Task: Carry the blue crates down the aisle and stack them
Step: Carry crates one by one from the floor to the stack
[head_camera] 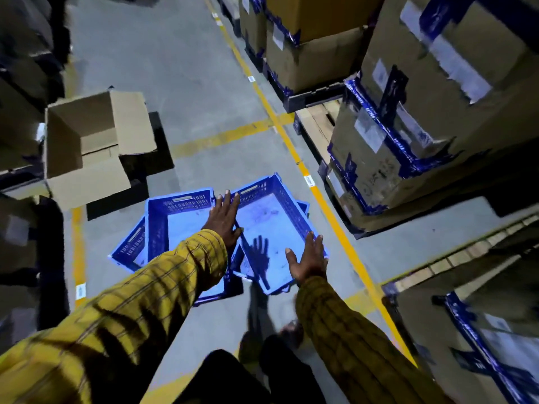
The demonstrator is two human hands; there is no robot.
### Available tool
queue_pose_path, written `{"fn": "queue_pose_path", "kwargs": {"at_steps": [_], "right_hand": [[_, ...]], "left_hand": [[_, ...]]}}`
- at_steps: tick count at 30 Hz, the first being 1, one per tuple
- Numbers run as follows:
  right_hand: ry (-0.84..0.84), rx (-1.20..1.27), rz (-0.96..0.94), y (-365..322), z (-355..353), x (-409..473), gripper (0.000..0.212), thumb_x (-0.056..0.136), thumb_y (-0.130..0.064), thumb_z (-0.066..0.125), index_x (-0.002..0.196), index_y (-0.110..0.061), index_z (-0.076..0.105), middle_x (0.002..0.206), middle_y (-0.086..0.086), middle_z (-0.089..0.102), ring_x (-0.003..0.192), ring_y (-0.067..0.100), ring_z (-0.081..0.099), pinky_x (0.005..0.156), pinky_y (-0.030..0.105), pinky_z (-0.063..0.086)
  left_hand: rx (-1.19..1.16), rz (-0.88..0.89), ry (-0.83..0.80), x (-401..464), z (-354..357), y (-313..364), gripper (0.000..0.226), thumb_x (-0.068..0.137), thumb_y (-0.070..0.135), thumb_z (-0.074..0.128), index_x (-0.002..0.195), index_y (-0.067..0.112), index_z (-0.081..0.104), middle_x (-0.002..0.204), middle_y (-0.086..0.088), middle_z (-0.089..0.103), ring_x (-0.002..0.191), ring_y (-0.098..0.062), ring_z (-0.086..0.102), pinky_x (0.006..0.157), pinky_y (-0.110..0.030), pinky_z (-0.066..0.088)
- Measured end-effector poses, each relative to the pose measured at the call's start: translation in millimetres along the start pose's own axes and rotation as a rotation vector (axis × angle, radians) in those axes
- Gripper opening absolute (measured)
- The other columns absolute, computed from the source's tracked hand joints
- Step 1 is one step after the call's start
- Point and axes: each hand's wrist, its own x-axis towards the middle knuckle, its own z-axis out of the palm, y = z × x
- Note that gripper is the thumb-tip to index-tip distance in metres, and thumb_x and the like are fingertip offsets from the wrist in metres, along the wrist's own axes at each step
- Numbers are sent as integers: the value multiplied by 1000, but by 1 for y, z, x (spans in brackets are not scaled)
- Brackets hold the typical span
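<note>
Several shallow blue crates lie in a loose, crooked pile on the aisle floor. The right-hand crate [274,217] sits tilted on top of others, and the left-hand crate [180,220] lies beside it over another one [131,246]. My left hand [225,218] reaches out with straight fingers over the left rim of the right-hand crate. My right hand [309,258] is stretched flat at that crate's near right rim. Neither hand grips anything. Both sleeves are yellow checked cloth.
An open cardboard box [93,147] stands on a dark pallet at the left. Taped cartons on pallets [408,135] line the right side behind a yellow floor line [294,156]. More racks darken the far left. Grey aisle floor [175,68] runs ahead.
</note>
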Motion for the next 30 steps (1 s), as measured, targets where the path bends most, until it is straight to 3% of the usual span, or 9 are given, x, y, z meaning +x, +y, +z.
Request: {"fn": "queue_pose_path", "kwargs": {"at_steps": [3, 7, 11, 14, 21, 26, 30], "right_hand": [[65, 43, 23, 1, 11, 30, 87, 92, -49, 56, 157, -14, 9, 164, 15, 1, 150, 33, 12, 120, 47, 17], [72, 85, 112, -3, 27, 58, 95, 82, -61, 40, 156, -10, 7, 163, 18, -2, 152, 31, 3, 121, 38, 8], [157, 108, 199, -3, 51, 81, 89, 92, -47, 58, 155, -6, 11, 162, 21, 1, 152, 30, 3, 121, 35, 8], [223, 127, 264, 7, 75, 100, 89, 90, -46, 59, 155, -7, 12, 162, 20, 1, 152, 31, 5, 121, 35, 10], [302, 116, 407, 61, 170, 137, 86, 92, -41, 61, 156, -11, 13, 162, 20, 2, 149, 38, 12, 120, 42, 17], [338, 9, 432, 101, 231, 174, 86, 89, -39, 64, 155, -8, 19, 161, 24, 1, 148, 46, 5, 115, 55, 19], [329, -49, 520, 118, 259, 197, 94, 84, -36, 67, 156, -11, 14, 161, 22, -11, 148, 46, -7, 109, 61, 27]], "left_hand": [[-2, 31, -40, 47, 8, -12, 94, 95, 33, 59, 155, 9, -9, 162, -13, -17, 149, -37, -13, 119, -55, 8], [16, 91, -85, 96, 15, -33, 93, 95, 30, 59, 154, 7, -8, 161, -16, -17, 149, -40, -14, 120, -54, 5], [47, 162, -148, 145, 23, -56, 92, 96, 31, 59, 154, 7, -9, 161, -16, -17, 149, -39, -13, 120, -56, 8], [71, 220, -174, 187, 36, -77, 92, 95, 30, 59, 154, 7, -7, 162, -14, -17, 149, -39, -13, 119, -58, 8], [145, 297, -223, 282, 105, -129, 89, 96, 28, 57, 155, 9, -7, 161, -16, -18, 148, -43, -14, 116, -61, 8], [202, 214, -206, 341, 168, -160, 93, 93, 33, 58, 156, 15, -8, 162, -17, -15, 148, -44, -10, 116, -63, 8], [295, 154, -173, 378, 208, -182, 100, 90, 30, 64, 156, 17, -9, 162, -19, -10, 148, -44, -3, 116, -62, 8]]}}
